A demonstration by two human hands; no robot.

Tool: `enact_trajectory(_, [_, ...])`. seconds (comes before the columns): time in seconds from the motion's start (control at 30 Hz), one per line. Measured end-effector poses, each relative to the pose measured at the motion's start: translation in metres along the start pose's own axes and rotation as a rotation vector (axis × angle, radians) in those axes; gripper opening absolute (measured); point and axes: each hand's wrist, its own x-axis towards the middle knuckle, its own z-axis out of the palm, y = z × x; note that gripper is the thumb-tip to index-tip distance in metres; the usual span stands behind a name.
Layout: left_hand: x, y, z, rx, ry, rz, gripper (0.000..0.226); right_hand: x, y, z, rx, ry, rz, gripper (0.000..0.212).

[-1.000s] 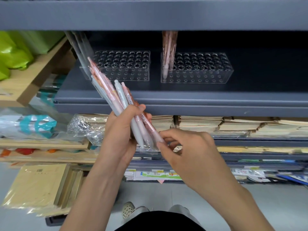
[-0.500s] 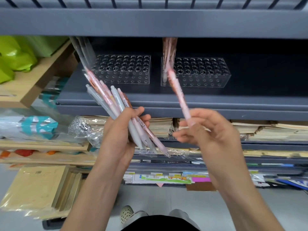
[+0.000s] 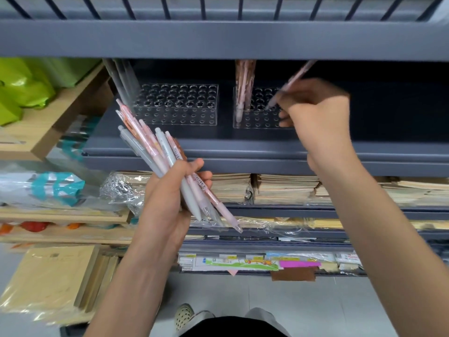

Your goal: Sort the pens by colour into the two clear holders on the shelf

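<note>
Right hand [image 3: 315, 113], pinching one pink pen [image 3: 294, 80], has risen from mid-air to the right holder [image 3: 257, 120], tip at its holes. Left hand [image 3: 167, 198] still grips the pen bundle [image 3: 148, 144] below the shelf [image 3: 243, 148].

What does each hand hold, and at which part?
The left hand grips a bundle of pens around their lower half. The right hand pinches one pink pen near its lower end.

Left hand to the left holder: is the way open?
Likely yes for reach: nothing blocks the path from the left hand to the left holder, but it grips a pen bundle.
</note>
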Motion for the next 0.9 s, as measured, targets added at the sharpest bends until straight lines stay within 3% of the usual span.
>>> enact_trajectory(0.1, [0.000,0.001,-0.002,0.002,-0.002,0.008,0.017,0.024,0.000,0.014,-0.249,-0.012,-0.075,0.004])
enact_trajectory(0.2, [0.000,0.003,-0.004,0.009,0.008,0.011,0.014,0.035,-0.005,0.024,-0.491,-0.036,-0.138,0.014])
enact_trajectory(0.47, [0.000,0.005,-0.011,0.029,0.021,0.013,0.013,0.045,-0.010,0.038,-0.841,-0.205,-0.175,0.014])
enact_trajectory(0.63, [0.002,0.003,-0.016,0.028,0.007,0.007,0.011,0.050,-0.011,0.038,-0.868,-0.270,-0.182,0.016])
enact_trajectory(0.8, [0.002,0.002,-0.018,0.026,-0.005,0.010,0.024,0.049,-0.008,0.036,-0.759,-0.214,-0.197,0.007])
enact_trajectory(0.9, [0.003,0.001,-0.018,0.038,0.007,0.005,0.015,0.047,-0.005,0.036,-0.788,-0.200,-0.252,0.009])
